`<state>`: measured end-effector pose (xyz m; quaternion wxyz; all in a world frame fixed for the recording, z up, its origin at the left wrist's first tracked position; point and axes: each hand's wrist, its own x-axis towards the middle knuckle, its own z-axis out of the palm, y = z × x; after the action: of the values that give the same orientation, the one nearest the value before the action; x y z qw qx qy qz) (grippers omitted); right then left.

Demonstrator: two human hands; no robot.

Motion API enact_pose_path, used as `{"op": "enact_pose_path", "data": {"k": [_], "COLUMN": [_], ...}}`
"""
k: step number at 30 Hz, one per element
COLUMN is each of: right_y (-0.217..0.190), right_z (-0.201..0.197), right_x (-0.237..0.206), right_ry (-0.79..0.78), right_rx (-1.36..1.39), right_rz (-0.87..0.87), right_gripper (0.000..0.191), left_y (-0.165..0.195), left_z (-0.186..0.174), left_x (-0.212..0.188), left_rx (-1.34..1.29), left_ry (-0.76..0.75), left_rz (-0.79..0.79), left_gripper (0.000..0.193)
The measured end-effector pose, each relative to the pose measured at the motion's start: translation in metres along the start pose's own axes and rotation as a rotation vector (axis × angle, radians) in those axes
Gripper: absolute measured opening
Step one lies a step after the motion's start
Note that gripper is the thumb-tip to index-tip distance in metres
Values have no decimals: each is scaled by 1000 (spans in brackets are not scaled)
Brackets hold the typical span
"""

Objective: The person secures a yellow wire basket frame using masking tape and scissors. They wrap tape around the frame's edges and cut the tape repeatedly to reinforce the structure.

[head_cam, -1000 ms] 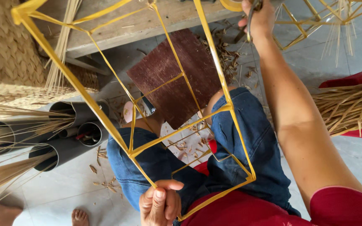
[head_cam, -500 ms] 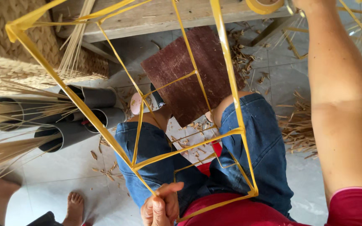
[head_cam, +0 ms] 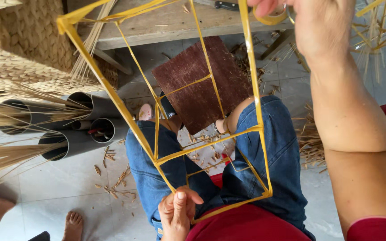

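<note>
A box-shaped frame of yellow-wrapped sticks (head_cam: 157, 111) leans over my lap, its near corner resting against my red shirt. My left hand (head_cam: 177, 214) pinches the frame's bottom corner near my waist. My right hand (head_cam: 313, 24) is raised at the top right and holds a roll of yellow tape (head_cam: 271, 17) on its fingers, close to the frame's upper right bar. My knees in blue jeans (head_cam: 264, 147) sit under the frame.
A brown board (head_cam: 202, 85) lies on the floor under a wooden bench (head_cam: 166, 24) with a knife (head_cam: 222, 5) on it. Grey tubes (head_cam: 81, 134) hold straw at left. Woven baskets (head_cam: 27, 40) stand top left. Another person's bare feet (head_cam: 72, 223) show bottom left.
My right hand came back from the far bench toward the frame, now holding the tape roll close to the camera. The left hand stayed on the bottom corner.
</note>
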<state>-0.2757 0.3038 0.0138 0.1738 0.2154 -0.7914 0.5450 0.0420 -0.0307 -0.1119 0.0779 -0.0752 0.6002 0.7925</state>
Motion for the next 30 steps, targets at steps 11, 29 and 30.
{"op": "enact_pose_path", "data": {"k": [11,29,30], "right_y": [-92,-137,-132], "right_z": [45,30,26], "right_x": [-7,-117,-124], "right_ry": [61,279,260], "right_rx": [706,596,596], "right_rz": [271,16,-34], "right_gripper": [39,47,49], "left_y": [68,240,237], "left_z": [5,56,51], "left_x": [18,96,101], "left_rx": [522,498,212], "left_ry": [-186,-54,-246], "left_rz": [246,620,511], "left_gripper": [44,27,30]}}
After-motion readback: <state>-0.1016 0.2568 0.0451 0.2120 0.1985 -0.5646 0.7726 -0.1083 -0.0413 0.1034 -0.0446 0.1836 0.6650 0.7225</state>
